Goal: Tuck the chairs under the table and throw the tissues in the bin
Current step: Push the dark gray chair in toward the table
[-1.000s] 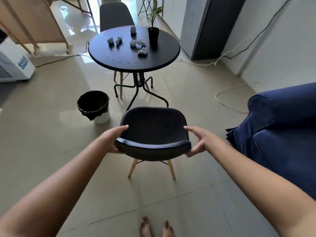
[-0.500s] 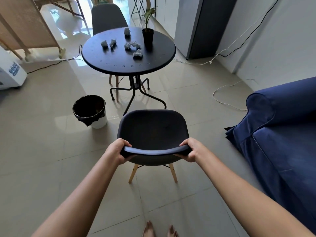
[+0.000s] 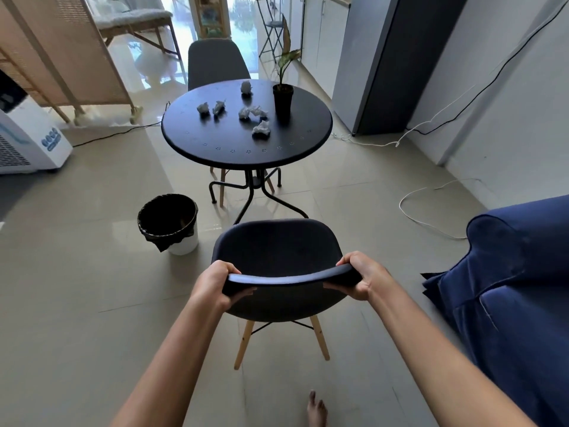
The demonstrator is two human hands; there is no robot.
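Left hand [image 3: 212, 285] and right hand [image 3: 363, 278] each clench the top edge of the near chair's [image 3: 277, 254] backrest, short of the round table [image 3: 246, 149]; crumpled tissues [image 3: 261, 129] lie there, bin [image 3: 169, 223] at left

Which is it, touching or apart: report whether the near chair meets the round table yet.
Apart. The head view shows bare floor and the table's legs between the near chair and the round table's edge.
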